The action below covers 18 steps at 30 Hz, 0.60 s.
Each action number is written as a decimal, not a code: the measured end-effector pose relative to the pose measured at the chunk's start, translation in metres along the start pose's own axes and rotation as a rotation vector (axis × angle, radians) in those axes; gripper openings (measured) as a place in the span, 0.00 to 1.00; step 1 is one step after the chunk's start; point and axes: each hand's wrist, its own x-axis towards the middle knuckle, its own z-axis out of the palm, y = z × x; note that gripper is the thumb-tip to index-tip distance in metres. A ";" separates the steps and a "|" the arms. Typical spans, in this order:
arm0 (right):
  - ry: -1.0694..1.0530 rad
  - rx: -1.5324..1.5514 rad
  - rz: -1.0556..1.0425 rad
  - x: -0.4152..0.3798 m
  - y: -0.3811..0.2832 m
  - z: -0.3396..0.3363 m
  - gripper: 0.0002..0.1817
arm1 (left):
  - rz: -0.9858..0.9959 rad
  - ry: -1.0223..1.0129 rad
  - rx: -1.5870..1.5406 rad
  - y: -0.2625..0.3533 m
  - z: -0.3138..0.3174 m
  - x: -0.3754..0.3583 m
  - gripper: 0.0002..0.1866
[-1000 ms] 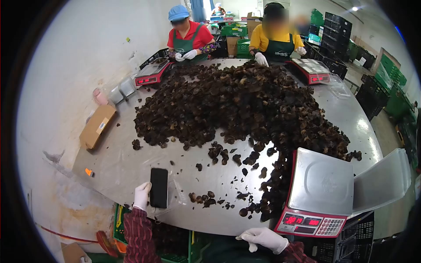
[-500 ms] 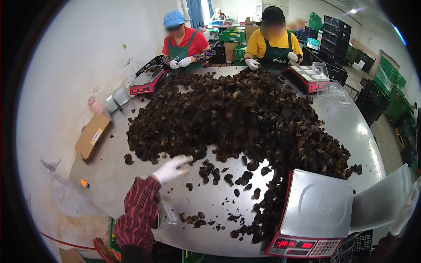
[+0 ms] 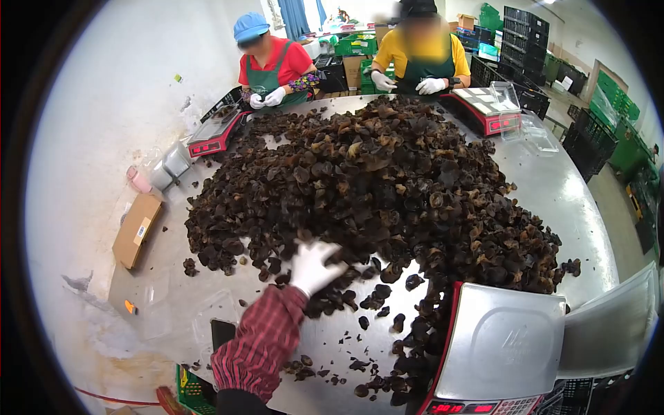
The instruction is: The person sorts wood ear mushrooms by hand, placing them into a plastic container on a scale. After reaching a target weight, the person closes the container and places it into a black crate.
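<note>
My left hand (image 3: 317,266), in a white glove, reaches into the front edge of a big heap of dark dried wood ear mushrooms (image 3: 360,166). Its fingers are spread over the pieces, and I see nothing gripped between them. Loose wood ear pieces lie beside and below the hand on the metal table (image 3: 325,339). To the right stands a digital scale (image 3: 508,339) with a bare steel pan and red digits. My right hand is out of view.
Clear plastic containers (image 3: 612,325) stand beside the scale. A dark phone-like object (image 3: 223,332) lies near my left sleeve, and a cardboard box (image 3: 137,230) rests at left. Two co-workers (image 3: 266,69) in aprons work across the table, near two more scales (image 3: 484,109).
My left hand has moved right and forward onto the heap's edge. My right hand has left the right side of the view. The co-worker in yellow has lowered one hand to the table edge.
</note>
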 end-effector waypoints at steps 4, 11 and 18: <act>0.039 0.004 0.000 0.000 0.004 0.001 0.24 | 0.268 -0.243 -0.067 0.079 -0.003 -0.041 0.30; 0.073 -0.006 -0.005 0.003 0.012 0.001 0.26 | 0.336 0.224 0.075 0.058 -0.028 0.052 0.29; 0.166 -0.035 -0.034 0.004 0.004 0.007 0.29 | 0.315 -0.329 0.034 0.073 0.041 0.022 0.28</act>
